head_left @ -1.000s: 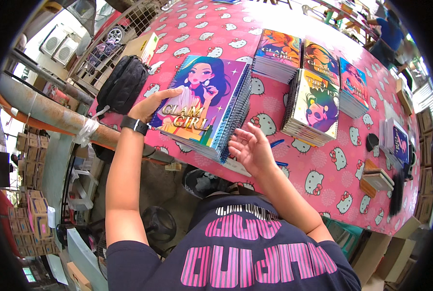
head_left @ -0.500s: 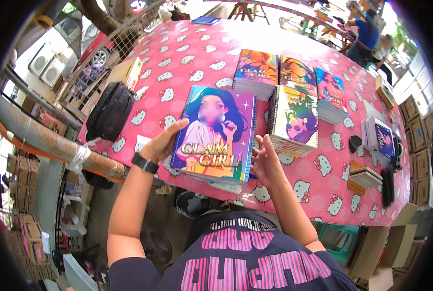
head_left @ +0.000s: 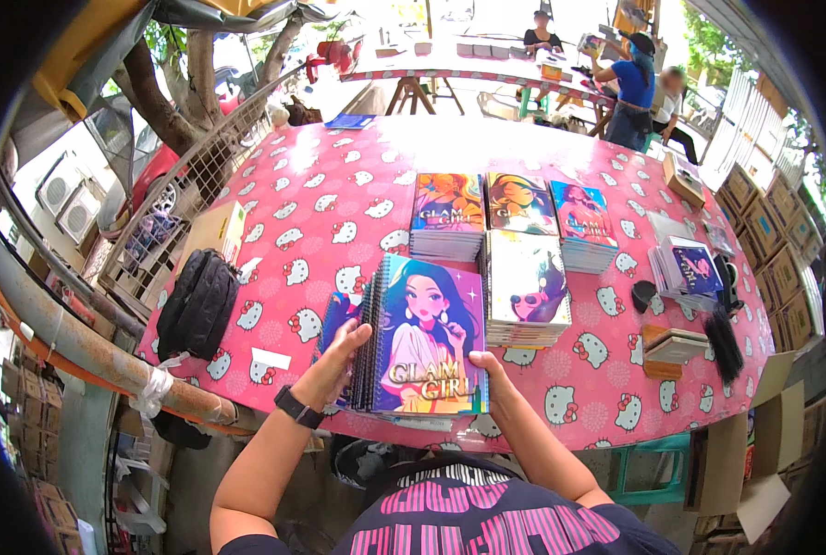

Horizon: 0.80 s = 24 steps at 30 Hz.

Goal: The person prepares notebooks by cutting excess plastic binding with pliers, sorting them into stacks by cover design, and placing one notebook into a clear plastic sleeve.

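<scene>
A stack of spiral notebooks [head_left: 431, 324], its top cover showing a dark-haired figure on purple, is held between my two hands at the table's near side. My left hand [head_left: 337, 363] grips the black coil side, thumb up against the spines. Across from it, my right hand [head_left: 493, 381] clasps the right edge with its thumb on the cover; its other fingers are hidden. Another blue-purple notebook [head_left: 336, 319] shows partly behind my left hand. Just right of the held stack stands a pile with a white-yellow cover [head_left: 528, 282].
Three more notebook piles, orange [head_left: 447, 202], brown-haired [head_left: 522, 202] and blue [head_left: 583, 211], stand beyond. A black bag [head_left: 200, 305] lies at the left edge. Wooden blocks [head_left: 663, 347] and a black brush [head_left: 724, 347] are at right. Other people [head_left: 633, 88] are at a far table.
The view has tilted up, showing more of the far table. The held stack has shifted, its coils now fanned at the left. My right hand has closed onto the stack's right edge.
</scene>
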Available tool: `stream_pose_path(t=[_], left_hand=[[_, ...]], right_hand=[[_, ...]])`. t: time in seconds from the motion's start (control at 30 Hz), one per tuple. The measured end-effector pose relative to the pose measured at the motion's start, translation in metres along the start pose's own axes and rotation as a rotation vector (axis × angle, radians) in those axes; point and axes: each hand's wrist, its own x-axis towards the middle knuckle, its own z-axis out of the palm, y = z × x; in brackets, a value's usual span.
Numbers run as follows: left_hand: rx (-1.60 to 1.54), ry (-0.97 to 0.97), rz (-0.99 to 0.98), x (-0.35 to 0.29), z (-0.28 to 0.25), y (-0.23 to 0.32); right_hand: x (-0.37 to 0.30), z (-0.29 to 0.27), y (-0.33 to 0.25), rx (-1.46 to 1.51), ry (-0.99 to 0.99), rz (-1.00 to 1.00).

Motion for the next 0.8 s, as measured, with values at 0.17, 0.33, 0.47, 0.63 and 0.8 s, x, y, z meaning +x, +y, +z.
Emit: stream_pose_path(t=[0.17, 0.33, 0.47, 0.63, 0.8], left_hand=[[-0.117, -0.105, -0.089, -0.012, 0.012, 0.014], [-0.177, -0.140, 0.024, -0.024, -0.014, 0.047], [-0.197, -0.001, 0.192, 0.001, -0.030, 0.104], [-0.179, 0.027, 0.282, 0.096, -0.092, 0.152], [-0.274, -0.062, 0.226, 0.212, -0.126, 0.159]], right_hand=[[-0.005, 0.045, -0.012, -0.347, 0.127, -0.177], [0.027, 0.109, -0.029, -0.631, 0.107, -0.377], [0.089, 0.158, -0.055, -0.578, 0.085, -0.288], [0.206, 0.166, -0.091, -0.539, 0.057, -0.293], [0.291, 0.145, -0.132, -0.510, 0.121, -0.218]])
